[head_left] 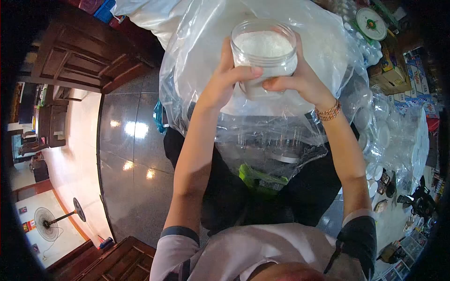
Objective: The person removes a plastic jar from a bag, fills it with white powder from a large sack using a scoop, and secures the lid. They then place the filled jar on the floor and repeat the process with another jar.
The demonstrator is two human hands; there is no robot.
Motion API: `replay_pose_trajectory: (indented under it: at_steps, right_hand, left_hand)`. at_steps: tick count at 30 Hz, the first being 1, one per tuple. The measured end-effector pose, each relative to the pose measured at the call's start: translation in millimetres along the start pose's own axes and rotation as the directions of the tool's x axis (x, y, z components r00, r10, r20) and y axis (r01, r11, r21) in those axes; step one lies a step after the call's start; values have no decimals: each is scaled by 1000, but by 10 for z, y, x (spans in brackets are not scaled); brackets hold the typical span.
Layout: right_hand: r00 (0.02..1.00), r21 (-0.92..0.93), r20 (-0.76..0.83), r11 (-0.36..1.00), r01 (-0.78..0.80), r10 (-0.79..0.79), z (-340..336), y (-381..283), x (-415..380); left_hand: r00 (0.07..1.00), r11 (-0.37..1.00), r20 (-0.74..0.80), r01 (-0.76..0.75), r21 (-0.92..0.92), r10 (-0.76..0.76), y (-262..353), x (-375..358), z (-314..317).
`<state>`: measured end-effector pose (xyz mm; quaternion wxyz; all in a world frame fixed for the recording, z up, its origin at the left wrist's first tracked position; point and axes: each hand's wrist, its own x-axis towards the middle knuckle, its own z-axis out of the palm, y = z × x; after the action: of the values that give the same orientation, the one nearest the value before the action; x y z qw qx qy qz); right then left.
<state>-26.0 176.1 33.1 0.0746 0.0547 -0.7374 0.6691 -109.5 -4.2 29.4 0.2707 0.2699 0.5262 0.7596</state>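
Between both my hands is a clear, wide-mouthed plastic jar [266, 58], filled nearly to the shoulder with white powder or granules. Its mouth is uncovered and faces me. My left hand [229, 77] wraps its left side, thumb across the front. On the right side my right hand [300, 77] grips it, thumb also on the front; a beaded bracelet circles that wrist. Under the jar spreads a large clear plastic bag [197, 61] over a white mass. More clear jars [286, 150] lie under the plastic near my knees, above something bright green [262, 178].
A dial scale [371, 24] stands at the upper right, near cardboard boxes [389, 70]. Bagged clear containers [382, 126] line the right side. To the left are dark floor tiles [136, 154], a wooden door [70, 51] and a standing fan [47, 224].
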Motion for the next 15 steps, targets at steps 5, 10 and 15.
replay_pose_trajectory:
  at_steps: [5,10,15]
  right_hand:
    - [1000,112,-3,994,16,-16,4,-44,10]
    - [1000,124,8,992,12,-13,-20,68,2]
    - [977,-157,-55,968,196,-207,-20,90,-4]
  left_hand:
    - [995,996,-38,92,1,-92,-42,-21,6]
    - [1000,996,26,12,86,-14,-57,-25,-16]
    - [998,978,-14,-63,197,67,-24,2,72]
